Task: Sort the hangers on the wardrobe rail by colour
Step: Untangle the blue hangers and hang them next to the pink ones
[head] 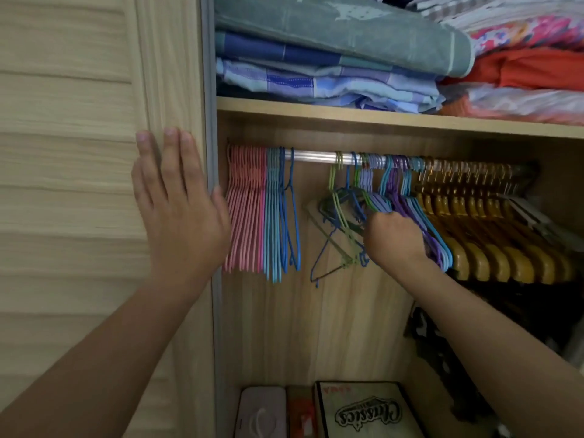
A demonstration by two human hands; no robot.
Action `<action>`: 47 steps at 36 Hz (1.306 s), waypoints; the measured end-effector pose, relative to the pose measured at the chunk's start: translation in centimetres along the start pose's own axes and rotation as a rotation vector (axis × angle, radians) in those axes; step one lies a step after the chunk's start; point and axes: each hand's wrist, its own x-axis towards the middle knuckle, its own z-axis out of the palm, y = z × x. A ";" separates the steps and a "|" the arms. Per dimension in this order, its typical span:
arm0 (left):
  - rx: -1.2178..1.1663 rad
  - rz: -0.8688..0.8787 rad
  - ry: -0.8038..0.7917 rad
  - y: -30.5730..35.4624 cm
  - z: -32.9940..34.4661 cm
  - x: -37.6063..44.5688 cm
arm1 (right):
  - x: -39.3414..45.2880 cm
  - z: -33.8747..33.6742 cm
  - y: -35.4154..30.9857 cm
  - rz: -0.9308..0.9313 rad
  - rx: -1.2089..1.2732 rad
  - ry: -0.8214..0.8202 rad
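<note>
The sorting is partway done, by the look of it. On the rail [316, 157], the pink hangers [246, 210] sit bunched at the far left end, with the light blue hangers [272, 213] touching them and a few dark blue hangers [292, 213] just beside those. After a bare stretch of rail comes the mixed bunch [357, 203] of green, blue and lilac wire hangers, still tangled, then purple and light blue ones, then the yellow hangers [480, 235] packed toward 3 o'clock.

The step in hand seems to be picking one hanger out of the mixed bunch. The right hand [395, 241] reaches into its lower part, knuckles toward the camera; its fingers are curled in among the wires, apparently gripping them, though which hanger they hold I cannot tell. The bunch hangs at 12 o'clock from that hand, touching it.

The left hand [177, 210] lies flat on the wardrobe door [79, 184], fingers straight, holding nothing, at 9 o'clock from the pink hangers.

The next move probably calls for freeing one hook from the tangle, lifting it clear of the rail and carrying it toward 9 o'clock to its matching group.
</note>
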 end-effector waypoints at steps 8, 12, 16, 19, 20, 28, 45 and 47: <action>-0.115 -0.121 -0.175 0.9 -1.4 -6.4 | -14.2 5.5 2.6 0.082 0.072 -0.183; -0.443 -0.181 -0.160 2.4 -4.7 -17.0 | -22.1 10.1 3.6 0.215 0.180 -0.459; -0.687 -0.517 -0.752 3.6 -5.6 -29.3 | -27.2 12.2 2.2 0.259 0.291 -0.621; -0.629 -0.474 -1.256 4.3 -6.2 -37.3 | -30.3 12.9 2.1 0.331 0.477 -0.719; -0.627 -0.492 -1.366 4.1 -6.1 -39.0 | -30.8 13.1 2.4 0.356 0.550 -0.739; -0.601 -0.653 -1.540 0.7 -5.5 -42.7 | -28.3 8.7 4.6 0.560 1.142 -0.699; -0.833 -1.249 -1.753 0.2 -7.1 -42.3 | -30.1 13.1 5.7 0.508 0.674 -0.666; -0.912 -1.328 -1.727 2.4 -7.5 -39.6 | -30.5 12.5 4.1 0.433 0.769 -0.849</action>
